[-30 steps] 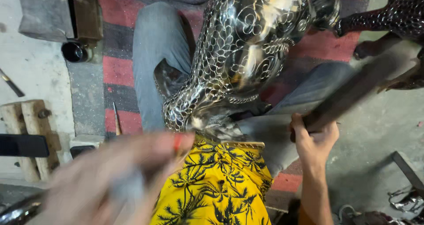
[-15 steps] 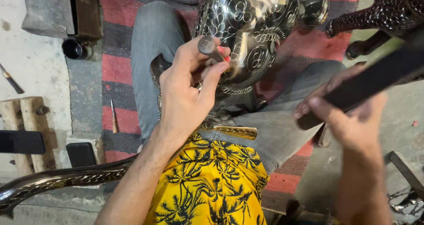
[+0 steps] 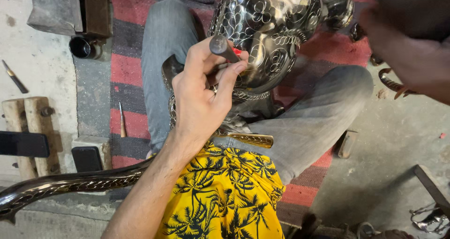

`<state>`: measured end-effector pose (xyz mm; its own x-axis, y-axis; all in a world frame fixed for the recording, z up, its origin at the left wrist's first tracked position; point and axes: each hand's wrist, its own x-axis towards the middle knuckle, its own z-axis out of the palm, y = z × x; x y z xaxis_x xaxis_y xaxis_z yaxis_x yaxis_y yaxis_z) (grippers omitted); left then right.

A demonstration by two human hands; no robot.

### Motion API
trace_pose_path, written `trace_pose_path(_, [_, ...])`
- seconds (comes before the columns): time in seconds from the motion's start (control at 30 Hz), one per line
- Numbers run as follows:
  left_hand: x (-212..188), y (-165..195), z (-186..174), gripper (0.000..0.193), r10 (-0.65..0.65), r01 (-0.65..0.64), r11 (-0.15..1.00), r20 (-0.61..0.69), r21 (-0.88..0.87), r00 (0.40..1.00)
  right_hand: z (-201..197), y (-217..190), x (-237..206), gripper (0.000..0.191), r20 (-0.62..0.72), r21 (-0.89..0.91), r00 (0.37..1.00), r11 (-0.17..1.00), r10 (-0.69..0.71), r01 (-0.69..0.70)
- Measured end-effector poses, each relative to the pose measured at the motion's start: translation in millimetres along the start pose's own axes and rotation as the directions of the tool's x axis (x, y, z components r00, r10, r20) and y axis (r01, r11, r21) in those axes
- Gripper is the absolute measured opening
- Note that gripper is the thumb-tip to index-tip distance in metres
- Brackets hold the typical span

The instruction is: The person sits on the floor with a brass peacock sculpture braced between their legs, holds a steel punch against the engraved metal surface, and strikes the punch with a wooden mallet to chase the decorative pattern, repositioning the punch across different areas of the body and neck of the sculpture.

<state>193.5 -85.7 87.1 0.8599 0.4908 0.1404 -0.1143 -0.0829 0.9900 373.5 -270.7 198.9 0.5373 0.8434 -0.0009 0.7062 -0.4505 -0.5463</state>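
Striped rug under my legs, my left hand (image 3: 201, 98) grips a short punch (image 3: 224, 48) pointing right onto the shiny pot (image 3: 272, 28) mid-top, while my blurry right hand (image 3: 412, 65) is far right, grip unclear.

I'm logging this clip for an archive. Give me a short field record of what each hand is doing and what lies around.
left hand: grips a dark round-headed punch tool, tip against the ornate silver metal vessel
right hand: raised at upper right, blurred; contents unclear
vessel position: resting on the lap, between grey-trousered knees
floor: red and grey striped rug, small black cup
clothing: yellow palm-print shirt
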Motion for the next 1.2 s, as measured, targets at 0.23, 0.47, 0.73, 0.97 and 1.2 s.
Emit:
trace_pose_path(0.23, [3.2, 10.1, 3.0, 0.024, 0.021, -0.019, 0.934, -0.001, 0.356, 1.000, -7.4, -8.9, -0.7, 0.025, 0.005, 0.021, 1.000, 1.000, -0.013, 0.013])
trace_pose_path(0.47, [19.2, 29.2, -10.8, 0.027, 0.123, -0.223, 0.919, 0.300, 0.325, 0.946, -5.3, -9.8, -10.9, 0.019, -0.011, 0.067, 1.000, 0.998, -0.002, 0.003])
trace_pose_path(0.73, [39.6, 40.5, -11.5, 0.036, 0.193, -0.435, 0.844, 0.579, 0.313, 0.792, 20.4, 6.2, -69.4, 0.012, -0.248, 0.001, 0.957, 0.988, 0.149, -0.153])
trace_pose_path(0.97, [63.1, 47.8, -3.8, 0.042, 0.192, -0.582, 0.772, 0.779, 0.256, 0.597, 73.1, 24.5, -111.7, 0.032, -0.460, 0.060, 0.862, 0.976, 0.212, -0.208])
trace_pose_path(1.2, [96.1, 52.6, 3.8, 0.043, -0.074, -0.675, 0.675, 0.937, 0.299, 0.341, 160.5, 22.6, -136.7, 0.023, -0.616, 0.019, 0.737, 0.942, 0.276, -0.336])
